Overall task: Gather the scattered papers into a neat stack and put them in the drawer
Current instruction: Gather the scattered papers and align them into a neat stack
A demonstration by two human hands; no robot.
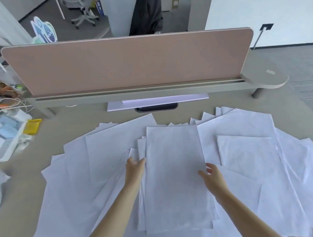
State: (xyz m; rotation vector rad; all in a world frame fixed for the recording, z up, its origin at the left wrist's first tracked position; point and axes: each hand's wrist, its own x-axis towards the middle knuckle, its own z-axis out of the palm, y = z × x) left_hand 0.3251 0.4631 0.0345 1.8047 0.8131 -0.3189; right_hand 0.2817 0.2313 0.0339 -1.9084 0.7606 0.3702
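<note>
My two hands sit on either side of a half-gathered stack of papers (pixel 173 179) that lies in the middle of the tabletop (pixel 16 190), right in front of me. My left hand (pixel 135 166) is at the stack's left edge, fingers fairly straight and relaxed, its fingertips touching the sheets that stick out there at about 10 o'clock from the stack's centre; it grips nothing that I can see. My right hand (pixel 210 175) is at the stack's right edge, at about 3 o'clock, fingers spread and loosely bent, resting against the paper without closing round it. The stack is not yet square: several corners fan out along its left side and at its far end. Around it the loose papers (pixel 251 150) lie scattered and overlapping, one broad spread toward 9 o'clock and a thicker spread toward 2 and 3 o'clock, reaching nearly to the tabletop's right edge. At 12 o'clock, beyond the papers, a pink divider panel (pixel 129 64) stands upright along the back of the tabletop, and just below it a white shelf-like piece (pixel 157 102) sits above a dark slot; whether that is the drawer I cannot tell. At 9 o'clock, at the left edge, stand a white tray of clutter (pixel 7 134), a yellow object (pixel 32 125) and some tangled cables (pixel 11 104).
</note>
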